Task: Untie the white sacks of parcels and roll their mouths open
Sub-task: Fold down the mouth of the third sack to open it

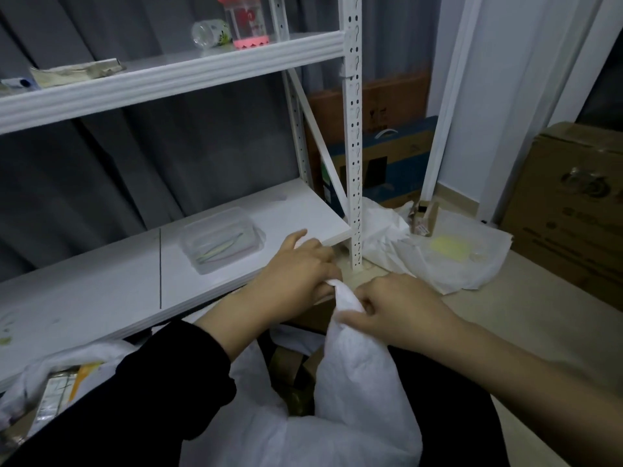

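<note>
A white sack (pixel 357 392) stands in front of me at the bottom middle, its mouth partly parted with brown parcels (pixel 290 369) showing inside. Its upper edge is gathered into a raised strip between my hands. My left hand (pixel 296 274) grips the top end of that strip, fingers curled round it. My right hand (pixel 401 308) pinches the same strip just to the right, thumb against the fabric. A second white sack (pixel 50 375) lies at the lower left with packets showing in its mouth.
A white metal rack has a low shelf (pixel 111 288) just beyond my hands, holding a clear plastic box (pixel 220 239); its upright post (pixel 354 163) stands close by. Crumpled white bags (pixel 448 257) lie on the floor to the right, cardboard boxes (pixel 569 210) beyond.
</note>
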